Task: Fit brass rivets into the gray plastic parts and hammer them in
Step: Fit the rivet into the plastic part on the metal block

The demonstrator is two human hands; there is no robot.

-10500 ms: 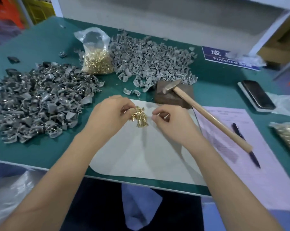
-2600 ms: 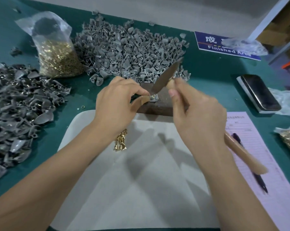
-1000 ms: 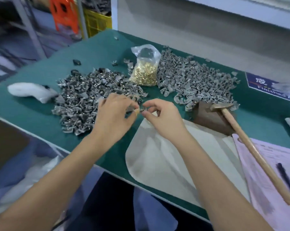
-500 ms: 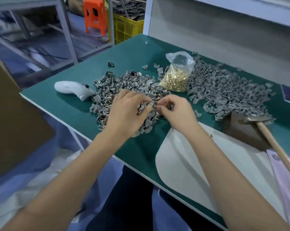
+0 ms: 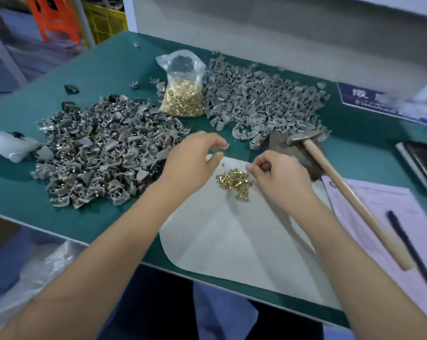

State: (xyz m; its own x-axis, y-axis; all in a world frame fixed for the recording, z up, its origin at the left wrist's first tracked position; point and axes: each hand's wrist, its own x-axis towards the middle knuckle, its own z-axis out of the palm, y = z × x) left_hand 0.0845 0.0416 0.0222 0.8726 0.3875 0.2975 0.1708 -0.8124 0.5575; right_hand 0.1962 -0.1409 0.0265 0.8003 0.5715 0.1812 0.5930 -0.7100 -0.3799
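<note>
Left hand [image 5: 192,163] hovers over the far left edge of the white sheet [image 5: 232,241], fingers curled; a small gray piece [image 5: 226,146] shows at its fingertips, apparently pinched between thumb and forefinger, though blur keeps me from confirming the contact. Right hand [image 5: 278,177] is just right of the loose brass rivets [image 5: 234,181], fingers curled with thumb and forefinger tips together; whether a rivet sits between them I cannot tell.

The loose rivets lie in a small heap on the sheet, between the two hands, nearer the right hand's fingertips and below the left hand's.

Bag of brass rivets [image 5: 183,94] stands upright at the far side of the green table [image 5: 109,69], between two piles of gray plastic parts: left pile [image 5: 104,153], many showing brass, and right pile [image 5: 261,101], plain gray.

Hammer [image 5: 342,190] lies unheld, its head resting on the dark block [image 5: 288,148] right of the hands, handle running toward the near right over the pink paper [image 5: 379,217]. A pen [image 5: 411,249] lies on the paper beside the handle.
</note>
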